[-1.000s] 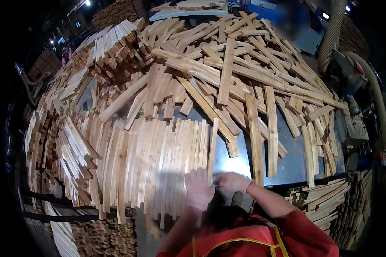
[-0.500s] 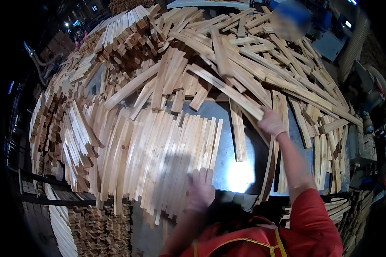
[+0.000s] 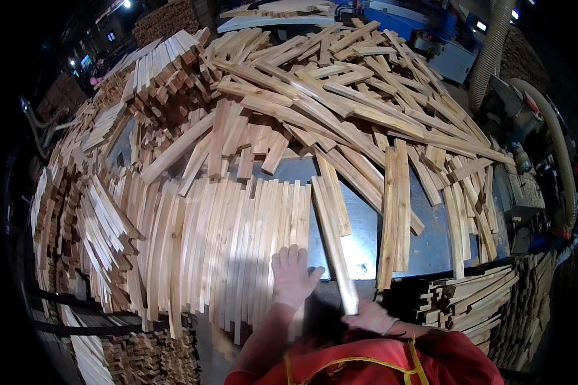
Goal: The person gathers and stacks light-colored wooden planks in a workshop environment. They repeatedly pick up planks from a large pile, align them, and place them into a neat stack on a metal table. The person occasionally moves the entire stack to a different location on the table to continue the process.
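A row of narrow wooden slats lies side by side on the metal table. My left hand rests with fingers stretched out on the near right end of this row, thumb apart. My right hand, close to my body, grips the near end of a single wooden slat. That slat slants away to the far left, with its far end close to the row's right edge. Part of my right hand's grip is hidden behind the slat's end.
A loose heap of wooden slats covers the far side of the metal table. Stacked slats rise at the far left. More bundles stand below the table's right side. A ribbed hose hangs at the right.
My right hand has come from the heap toward my body, drawing the slat beside the row. My left hand stays at the row, its thumb now spread. The view has shifted somewhat.
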Motion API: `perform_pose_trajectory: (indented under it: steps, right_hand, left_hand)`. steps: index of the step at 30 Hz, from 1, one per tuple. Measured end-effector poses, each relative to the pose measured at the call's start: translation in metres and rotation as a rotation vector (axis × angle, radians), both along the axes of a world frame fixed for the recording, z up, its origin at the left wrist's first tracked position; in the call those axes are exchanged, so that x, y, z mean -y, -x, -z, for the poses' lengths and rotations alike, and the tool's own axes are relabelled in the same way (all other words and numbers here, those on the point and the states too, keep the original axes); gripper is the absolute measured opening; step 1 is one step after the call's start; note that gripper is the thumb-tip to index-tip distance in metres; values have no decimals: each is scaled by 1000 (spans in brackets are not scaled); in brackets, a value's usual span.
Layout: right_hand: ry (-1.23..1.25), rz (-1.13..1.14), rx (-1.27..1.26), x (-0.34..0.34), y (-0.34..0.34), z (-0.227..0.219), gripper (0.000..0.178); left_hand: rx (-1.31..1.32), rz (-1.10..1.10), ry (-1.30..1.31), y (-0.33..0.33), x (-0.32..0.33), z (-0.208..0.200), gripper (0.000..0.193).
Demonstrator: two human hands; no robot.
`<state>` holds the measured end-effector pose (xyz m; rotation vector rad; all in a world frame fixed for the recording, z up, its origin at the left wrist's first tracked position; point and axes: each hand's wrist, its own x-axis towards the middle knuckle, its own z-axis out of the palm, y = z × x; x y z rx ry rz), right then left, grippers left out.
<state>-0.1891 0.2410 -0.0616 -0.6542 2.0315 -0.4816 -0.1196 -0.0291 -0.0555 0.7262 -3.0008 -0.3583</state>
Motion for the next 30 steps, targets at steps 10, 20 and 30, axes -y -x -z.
perform_pose_trajectory:
  steps: [10, 20, 30]
  right_hand:
    - [278, 30, -423, 142, 122, -20, 47]
    - [252, 327, -834, 206, 236, 34, 78]
    - [327, 291, -394, 139, 213, -58, 50]
  left_hand:
    - [-60, 68, 75, 0, -8, -1, 85]
    - [-6, 96, 23, 11, -9, -24, 76]
    - [104, 53, 95, 8, -13, -12, 89]
